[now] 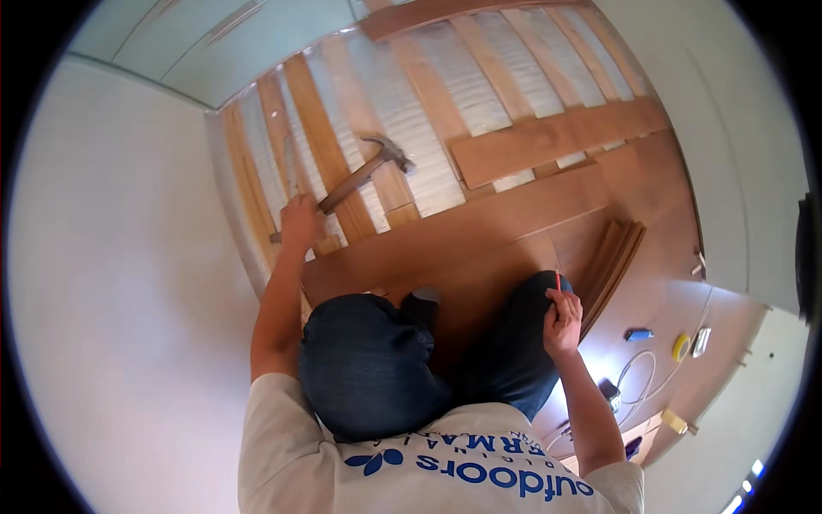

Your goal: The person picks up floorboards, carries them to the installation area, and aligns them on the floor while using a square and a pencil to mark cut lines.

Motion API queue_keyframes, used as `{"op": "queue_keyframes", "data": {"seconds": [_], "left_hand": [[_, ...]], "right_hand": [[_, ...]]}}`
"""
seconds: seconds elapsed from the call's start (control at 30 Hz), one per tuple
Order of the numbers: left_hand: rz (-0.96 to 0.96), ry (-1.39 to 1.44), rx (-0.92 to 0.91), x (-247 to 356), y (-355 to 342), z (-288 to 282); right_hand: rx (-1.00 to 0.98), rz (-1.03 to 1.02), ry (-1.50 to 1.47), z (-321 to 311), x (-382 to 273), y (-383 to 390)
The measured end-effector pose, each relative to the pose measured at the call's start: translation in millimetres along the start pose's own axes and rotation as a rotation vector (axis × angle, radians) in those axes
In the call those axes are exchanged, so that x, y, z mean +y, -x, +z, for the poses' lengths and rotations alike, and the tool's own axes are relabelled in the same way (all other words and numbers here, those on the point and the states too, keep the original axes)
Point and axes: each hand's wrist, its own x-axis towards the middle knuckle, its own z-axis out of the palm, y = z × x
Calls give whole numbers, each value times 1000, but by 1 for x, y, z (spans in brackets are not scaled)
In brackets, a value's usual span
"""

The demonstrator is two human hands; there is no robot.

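Observation:
My left hand (301,221) is closed at the left side of the floor, over the line of a wooden-handled claw hammer (390,152) lying diagonally across the slats. A thin pale item shows above my fingers; I cannot make out which they grip. My right hand (562,319) holds a thin red pencil (558,283) upright by my right knee. A long brown floor plank (445,223) lies in front of my knees. A shorter board (556,137) rests beyond it, over wooden slats (419,77) on silvery underlay.
A white wall (120,223) is at left, pale green cabinets (223,51) at the back, a white surface (719,146) at right. Stacked brown strips (612,270) lie by my right knee. Farther right are a blue tool (638,335), yellow tape roll (682,347) and a cable (651,368).

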Motion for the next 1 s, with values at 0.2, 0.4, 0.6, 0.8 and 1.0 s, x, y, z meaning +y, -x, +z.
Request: {"op": "queue_keyframes", "data": {"seconds": [0.2, 0.4, 0.6, 0.8, 1.0], "left_hand": [[-125, 65, -69, 41, -25, 30], [6, -184, -124, 27, -71, 7], [-15, -170, -37, 15, -86, -3], [-45, -1, 301, 2, 6, -10], [-555, 390, 63, -50, 175, 34]], "right_hand": [[-39, -66, 63, 3, 4, -4], [-22, -21, 86, -3, 13, -4], [-53, -3, 83, -1, 6, -15], [-60, 14, 58, 4, 4, -10], [-75, -53, 79, 5, 29, 6]]}}
